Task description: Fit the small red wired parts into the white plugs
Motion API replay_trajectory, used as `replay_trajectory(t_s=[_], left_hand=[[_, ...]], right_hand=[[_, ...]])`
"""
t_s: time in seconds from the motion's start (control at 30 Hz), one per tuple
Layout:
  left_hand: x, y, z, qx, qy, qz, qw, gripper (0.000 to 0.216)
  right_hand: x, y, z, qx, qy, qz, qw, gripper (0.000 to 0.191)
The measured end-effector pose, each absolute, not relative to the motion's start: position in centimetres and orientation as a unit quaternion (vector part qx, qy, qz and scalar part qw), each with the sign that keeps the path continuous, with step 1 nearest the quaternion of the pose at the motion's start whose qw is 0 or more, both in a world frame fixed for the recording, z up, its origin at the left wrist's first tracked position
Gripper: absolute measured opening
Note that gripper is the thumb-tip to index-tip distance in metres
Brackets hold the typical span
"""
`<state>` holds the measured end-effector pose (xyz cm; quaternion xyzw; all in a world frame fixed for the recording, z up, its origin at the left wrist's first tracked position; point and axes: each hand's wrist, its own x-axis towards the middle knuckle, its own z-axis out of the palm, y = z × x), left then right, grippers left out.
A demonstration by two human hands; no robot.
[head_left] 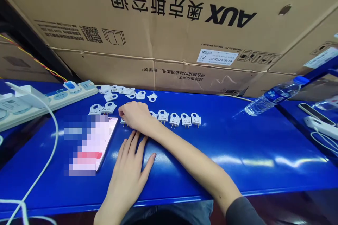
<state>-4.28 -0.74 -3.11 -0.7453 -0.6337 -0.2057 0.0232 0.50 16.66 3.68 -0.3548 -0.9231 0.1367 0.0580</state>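
Observation:
My right hand (pixel 136 115) reaches across from the right with its fingers curled down over a white two-pin plug (pixel 123 122) that has its pins toward me. The back of the hand hides the fingertips and most of that plug. My left hand (pixel 129 163) lies palm down on the blue table with fingers spread, below the right hand, holding nothing. To the right of my right wrist, white ring-handled plugs (pixel 174 120) stand in a row, pins toward me. Two more plugs (pixel 109 107) lie left of the right hand, above a phone (pixel 107 144) with a lit, partly blurred screen.
A loose cluster of white plugs (pixel 123 90) lies near the big cardboard box (pixel 169 42) at the back. On the left is a power strip (pixel 62 100) with a white cable (pixel 54 133). A water bottle (pixel 274 96) is tilted at the right, near a dark slim object (pixel 315 113).

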Motion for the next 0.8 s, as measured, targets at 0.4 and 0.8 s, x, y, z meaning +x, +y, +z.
replay_trajectory(t_s=[0.4, 0.8], left_hand=[[-4.3, -0.9, -3.2, -0.743, -0.636, -0.207, 0.017, 0.051], [-4.2, -0.8, -3.0, -0.741, -0.636, -0.215, 0.016, 0.054]], right_hand=[[0.7, 15.7, 3.6, -0.353, -0.928, 0.107, 0.046, 0.028], [2.2, 15.6, 6.7, -0.37, -0.922, 0.112, 0.022, 0.027]])
